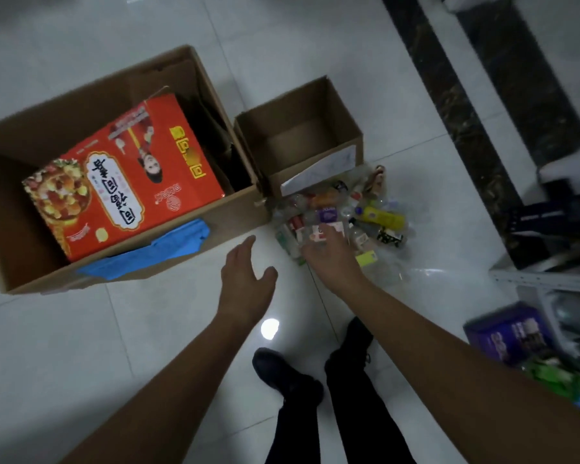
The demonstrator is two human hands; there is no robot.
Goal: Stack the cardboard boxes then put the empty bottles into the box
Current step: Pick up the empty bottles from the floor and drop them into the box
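Note:
A large open cardboard box stands on the floor at the left, with a flattened red printed box and blue plastic inside it. A smaller open cardboard box stands right beside it, with nothing visible inside. Several empty plastic bottles lie in a pile on the floor in front of the small box. My right hand reaches into the near edge of the pile with fingers spread over the bottles. My left hand hovers above the floor, fingers straight, holding nothing.
White glossy floor tiles surround the boxes. A dark marble strip runs along the right. A metal shelf with purple and green packages stands at the right edge. My legs and black shoes are below.

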